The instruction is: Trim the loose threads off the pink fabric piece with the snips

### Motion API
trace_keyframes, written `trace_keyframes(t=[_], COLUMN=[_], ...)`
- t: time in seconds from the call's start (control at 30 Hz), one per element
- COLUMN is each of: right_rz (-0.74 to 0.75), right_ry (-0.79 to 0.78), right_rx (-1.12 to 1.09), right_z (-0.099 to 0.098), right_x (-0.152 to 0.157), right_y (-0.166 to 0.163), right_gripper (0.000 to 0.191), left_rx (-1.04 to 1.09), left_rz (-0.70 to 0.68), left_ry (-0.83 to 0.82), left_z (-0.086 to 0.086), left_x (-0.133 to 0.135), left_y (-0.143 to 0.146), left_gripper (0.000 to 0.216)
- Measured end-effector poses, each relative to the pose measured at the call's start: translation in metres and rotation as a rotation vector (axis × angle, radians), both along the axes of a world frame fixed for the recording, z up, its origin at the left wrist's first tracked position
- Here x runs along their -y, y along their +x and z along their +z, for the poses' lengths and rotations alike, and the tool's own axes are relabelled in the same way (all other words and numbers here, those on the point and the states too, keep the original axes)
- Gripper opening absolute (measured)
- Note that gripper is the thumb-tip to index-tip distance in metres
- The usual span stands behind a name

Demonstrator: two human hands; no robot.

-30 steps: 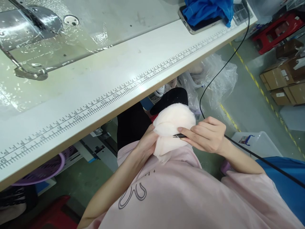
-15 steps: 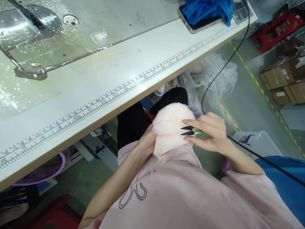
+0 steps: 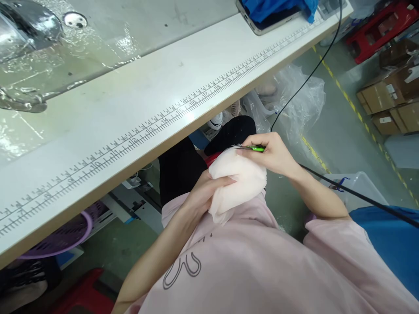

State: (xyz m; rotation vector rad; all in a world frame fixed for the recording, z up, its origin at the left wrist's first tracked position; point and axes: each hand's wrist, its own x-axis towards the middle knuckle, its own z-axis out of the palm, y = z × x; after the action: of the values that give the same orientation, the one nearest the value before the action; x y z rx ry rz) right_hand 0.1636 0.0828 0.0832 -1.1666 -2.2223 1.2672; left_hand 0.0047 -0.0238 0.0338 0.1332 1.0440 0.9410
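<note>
In my lap, my left hand point(image 3: 204, 192) is closed around the left side of a pale pink padded fabric piece point(image 3: 240, 181), thumb across its top. My right hand point(image 3: 270, 152) pinches small thread snips with a green handle point(image 3: 252, 148) at the piece's upper edge, blades pointing left. Both hands sit below the front edge of the white sewing table point(image 3: 137, 113).
A printed ruler strip point(image 3: 157, 126) runs along the table edge. The sewing machine base point(image 3: 29, 61) is at top left, a phone under blue cloth point(image 3: 265, 13) at top right. A black cable point(image 3: 304, 83) hangs down past clear plastic bags point(image 3: 297, 104). Cardboard boxes point(image 3: 393, 104) stand right.
My right hand has moved the snips from the middle of the padded piece up to its top edge. My left hand shifted its thumb onto the top. The view tilted slightly.
</note>
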Motion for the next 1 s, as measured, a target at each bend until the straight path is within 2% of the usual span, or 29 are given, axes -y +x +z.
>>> trace_keyframes(t=[0.13,0.3,0.4,0.43,0.47,0.53,0.63,0.73,0.8,0.93,1.0], right_rz=[-0.027,-0.192,-0.235,-0.228,-0.215,-0.180,-0.114,0.012,0.092,0.205,0.251], right_ry=[0.020,0.183,0.344,0.388,0.408,0.372,0.278,0.319,0.477,0.959,1.086], right_rx=[0.024,0.023,0.035,0.032,0.019,-0.016,-0.049,-0.072,-0.052,0.153,0.212], right_z=[-0.005,-0.008,-0.005,-0.003,-0.002,0.002,0.007,0.009,0.008,0.003,0.003], right_x=[-0.010,-0.016,-0.014,-0.012,-0.009,-0.003,0.007,0.015,0.020,0.027,0.029], right_y=[-0.002,0.013,0.025,0.029,0.031,0.034,0.035,0.038,0.043,0.053,0.054], right_gripper=[0.026,0.028,0.015,0.009,0.012,0.017,0.012,0.020,0.025,0.030,0.034], left_rx=[0.040,0.032,0.048,0.054,0.061,0.069,0.067,0.064,0.072,0.061,0.046], left_rz=[0.010,0.052,0.089,0.097,0.101,0.107,0.116,0.129,0.143,0.166,0.161], left_ry=[-0.028,-0.068,-0.098,-0.107,-0.115,-0.127,-0.127,-0.113,-0.106,-0.104,-0.108], left_z=[-0.002,0.002,0.003,0.003,0.003,0.001,-0.003,-0.006,-0.007,-0.005,-0.003], left_x=[0.000,-0.002,-0.004,-0.004,-0.005,-0.005,-0.004,-0.004,-0.004,-0.005,-0.006], left_y=[0.000,-0.001,-0.001,-0.001,-0.002,-0.002,-0.003,-0.005,-0.005,-0.004,-0.003], left_gripper=[0.041,0.036,0.034,0.034,0.034,0.033,0.032,0.032,0.033,0.036,0.035])
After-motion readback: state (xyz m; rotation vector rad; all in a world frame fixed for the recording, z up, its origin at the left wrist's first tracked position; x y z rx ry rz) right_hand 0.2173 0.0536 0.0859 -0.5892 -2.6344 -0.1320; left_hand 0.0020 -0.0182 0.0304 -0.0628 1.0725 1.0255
